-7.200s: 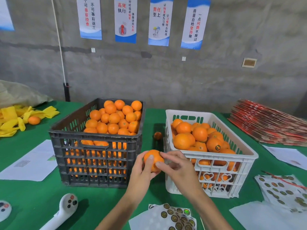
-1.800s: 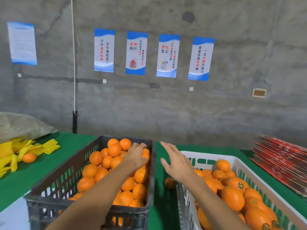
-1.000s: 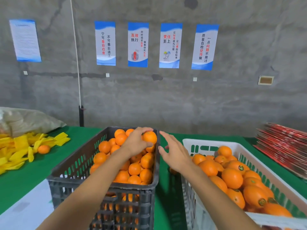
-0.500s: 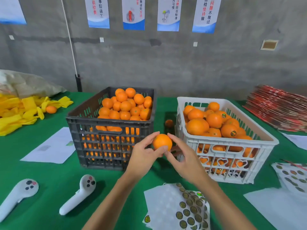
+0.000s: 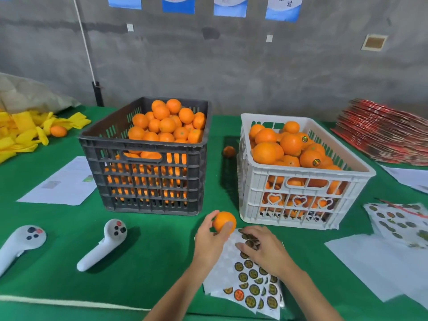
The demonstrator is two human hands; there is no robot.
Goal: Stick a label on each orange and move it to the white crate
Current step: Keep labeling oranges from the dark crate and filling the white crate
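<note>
L hand (image 5: 209, 239) grips orange (image 5: 224, 222); R hand (image 5: 261, 247) prob. on stickers (image 5: 251, 286).

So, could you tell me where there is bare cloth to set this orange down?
Bare green cloth lies before the black crate, between the right controller and the left hand. The label sheets and papers crowd the right side.

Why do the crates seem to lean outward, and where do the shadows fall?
Head view: the wide-angle lens splays the black crate and white crate outward; soft shadows fall right of the near controller and between the crates; the right hand over the sticker sheet looks slightly blurred.
</note>
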